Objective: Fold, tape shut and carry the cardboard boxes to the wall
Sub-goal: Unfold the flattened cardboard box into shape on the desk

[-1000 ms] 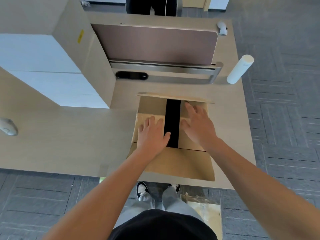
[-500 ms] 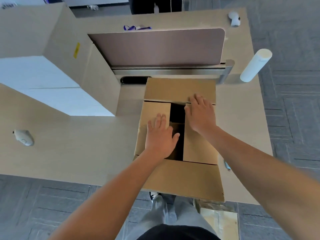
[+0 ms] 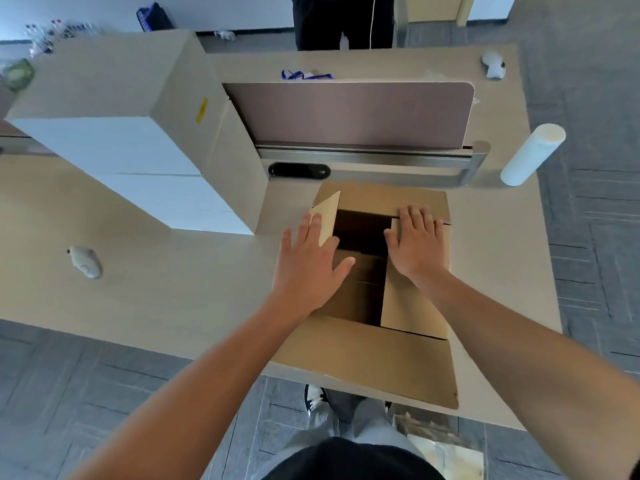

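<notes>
A brown cardboard box (image 3: pixel 391 358) stands on the desk (image 3: pixel 173 271) near its front edge, its top flaps partly folded and a dark gap showing inside. My left hand (image 3: pixel 308 265) lies flat with spread fingers against the left flap (image 3: pixel 327 216), which is tilted up. The right flap (image 3: pixel 412 306) is folded down, and my right hand (image 3: pixel 415 240) presses flat on it. The near flap hangs out over the desk edge towards me. The far flap lies flat behind my fingers.
A tall beige and white cabinet (image 3: pixel 138 133) stands at the left. A brown divider panel (image 3: pixel 349 112) runs behind the box. A white roll (image 3: pixel 531 154) lies at the right, and a small white device (image 3: pixel 85 261) at the left. A person's legs (image 3: pixel 343 19) stand beyond the desk.
The left flap has risen from flat to tilted up under my left hand, widening the gap. My right hand stays on the right flap. The camera has moved closer.
</notes>
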The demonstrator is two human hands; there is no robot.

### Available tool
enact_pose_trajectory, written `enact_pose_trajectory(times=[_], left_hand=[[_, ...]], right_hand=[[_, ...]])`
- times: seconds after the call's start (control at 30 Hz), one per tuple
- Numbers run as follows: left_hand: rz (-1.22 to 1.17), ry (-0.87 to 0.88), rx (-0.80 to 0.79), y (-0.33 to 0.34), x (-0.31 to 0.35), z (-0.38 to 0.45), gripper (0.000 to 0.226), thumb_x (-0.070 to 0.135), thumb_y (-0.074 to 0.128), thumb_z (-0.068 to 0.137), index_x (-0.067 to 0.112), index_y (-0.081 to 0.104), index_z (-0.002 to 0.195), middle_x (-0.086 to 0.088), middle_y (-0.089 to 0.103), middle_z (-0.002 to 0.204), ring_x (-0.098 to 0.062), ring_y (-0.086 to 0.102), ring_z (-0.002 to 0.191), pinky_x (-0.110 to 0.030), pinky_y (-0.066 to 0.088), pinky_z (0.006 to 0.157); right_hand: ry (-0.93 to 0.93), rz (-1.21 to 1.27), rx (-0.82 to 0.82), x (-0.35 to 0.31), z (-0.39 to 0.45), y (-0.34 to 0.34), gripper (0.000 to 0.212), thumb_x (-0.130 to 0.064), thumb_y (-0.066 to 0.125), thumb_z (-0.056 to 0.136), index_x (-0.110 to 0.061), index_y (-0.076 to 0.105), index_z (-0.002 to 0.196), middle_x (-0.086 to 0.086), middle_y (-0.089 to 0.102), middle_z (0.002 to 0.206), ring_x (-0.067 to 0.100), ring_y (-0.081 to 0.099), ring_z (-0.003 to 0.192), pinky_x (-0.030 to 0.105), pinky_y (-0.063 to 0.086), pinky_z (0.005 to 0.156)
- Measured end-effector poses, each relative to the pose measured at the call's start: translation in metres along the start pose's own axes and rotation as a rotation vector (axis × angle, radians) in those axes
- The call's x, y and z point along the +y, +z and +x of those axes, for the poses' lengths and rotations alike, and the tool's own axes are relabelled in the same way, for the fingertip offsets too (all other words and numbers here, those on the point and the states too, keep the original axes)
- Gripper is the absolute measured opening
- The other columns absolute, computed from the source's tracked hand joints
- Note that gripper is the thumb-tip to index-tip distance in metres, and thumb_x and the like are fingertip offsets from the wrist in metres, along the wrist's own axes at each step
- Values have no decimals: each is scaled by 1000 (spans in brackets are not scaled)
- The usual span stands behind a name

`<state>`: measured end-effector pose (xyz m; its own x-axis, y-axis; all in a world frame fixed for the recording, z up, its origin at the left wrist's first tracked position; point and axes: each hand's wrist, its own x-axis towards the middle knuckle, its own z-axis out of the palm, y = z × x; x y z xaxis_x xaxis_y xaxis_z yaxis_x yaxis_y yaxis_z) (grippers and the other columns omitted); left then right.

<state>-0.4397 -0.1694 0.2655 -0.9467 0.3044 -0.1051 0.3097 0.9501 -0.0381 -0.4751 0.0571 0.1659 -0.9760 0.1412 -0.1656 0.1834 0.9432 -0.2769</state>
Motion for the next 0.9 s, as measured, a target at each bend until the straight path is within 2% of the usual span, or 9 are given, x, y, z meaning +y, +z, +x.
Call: enact_pose_trajectory(times=[0.13,0.17,0.27,0.37,0.43,0.5,0.63,0.77,0.9], left_hand=[[34,-90,-85,-18,-23,-7,81,67,30,103,9,31,160,-13,7,173,-33,1,160,-57,11,126],[40,-106,-112,-20,-29,-9,83,68,31,102,8,32,159,-13,3,173,-33,-3,160,-58,9,127],[115,-103,-182,-12,-46,-13,80,70,31,101,9,55,146,-16,-6,173,-34,-14,159,-59,1,127],[141,-109,-242,12,-54,-17,80,72,30,99,13,59,143,-16,1,173,-35,-11,159,-61,-4,126],[103,-117,-276,35,-52,-27,86,74,28,99,11,45,154,-16,6,173,-36,-6,159,-61,0,126],[21,-121,-280,59,-43,-39,94,74,27,99,6,21,163,-17,2,173,-36,-6,160,-61,4,127],[-168,-171,-227,99,-25,-58,111,84,24,92,5,-11,163,-15,-14,172,-32,-16,159,-61,7,127],[-236,-202,-171,117,-23,-64,114,90,12,88,8,-18,162,-11,-21,171,-29,-18,158,-59,8,127],[-233,-193,-152,123,-24,-63,112,89,9,90,8,-20,161,-12,-23,170,-29,-20,158,-58,6,128]], right_hand=[[48,6,14,-16,-19,-3,66,-50,36,109,-19,22,165,8,10,175,32,-1,162,53,9,130],[34,2,10,-21,-28,-2,66,-50,38,108,-20,22,165,8,10,175,31,-1,162,52,9,131],[-35,-40,-19,-31,-61,3,69,-53,40,108,-24,18,166,5,7,176,29,-3,162,49,6,131],[-91,-120,-65,-38,-92,6,66,-48,39,109,-26,18,167,5,6,176,28,-2,162,48,8,131],[-111,-164,-78,-42,-109,7,62,-44,38,110,-25,21,166,5,9,175,28,0,162,48,9,131],[-137,-204,-95,-43,-120,8,60,-42,38,110,-25,24,166,5,11,175,27,1,162,48,9,131],[-176,-247,-117,-45,-132,14,59,-44,37,110,-25,27,165,4,11,175,26,1,162,47,6,131],[-181,-326,-109,-46,-135,23,60,-54,31,109,-24,42,159,4,13,175,27,2,162,50,8,131],[-214,-416,-68,-44,-137,21,57,-54,31,108,-24,65,141,5,25,172,29,11,161,54,12,130]])
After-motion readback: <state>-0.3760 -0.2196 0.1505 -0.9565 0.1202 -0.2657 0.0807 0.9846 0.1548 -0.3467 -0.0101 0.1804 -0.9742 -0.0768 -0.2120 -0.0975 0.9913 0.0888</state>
